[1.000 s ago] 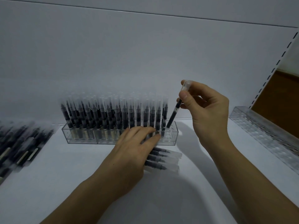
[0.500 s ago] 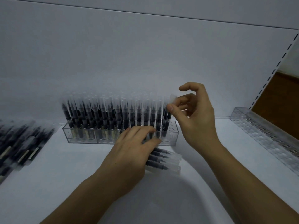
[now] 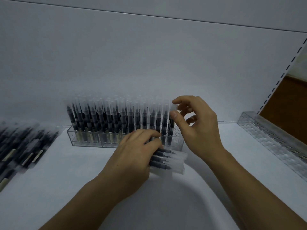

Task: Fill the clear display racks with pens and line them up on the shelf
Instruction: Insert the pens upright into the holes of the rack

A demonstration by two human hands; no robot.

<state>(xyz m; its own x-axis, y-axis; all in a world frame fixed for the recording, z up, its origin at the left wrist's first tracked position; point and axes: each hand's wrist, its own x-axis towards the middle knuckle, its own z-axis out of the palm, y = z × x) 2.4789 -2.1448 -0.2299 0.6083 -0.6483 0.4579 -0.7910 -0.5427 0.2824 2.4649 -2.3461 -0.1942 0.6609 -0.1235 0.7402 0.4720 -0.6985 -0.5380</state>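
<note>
Your right hand [image 3: 199, 128] sits at the right end of the filled rack [image 3: 86, 141], thumb and forefinger closed lightly on the frosted cap of the end pen [image 3: 172, 123], other fingers loosely curled. Your left hand [image 3: 134, 156] curls over the loose pens [image 3: 172, 159] lying on the shelf [image 3: 66, 180] just near of the rack. Pens look light, stiff and slick (caps may well pull off), so take each by the barrel below the cap; a spare rack [image 3: 269, 141] stands far right, a pen heap [image 3: 21, 146] at left.
</note>
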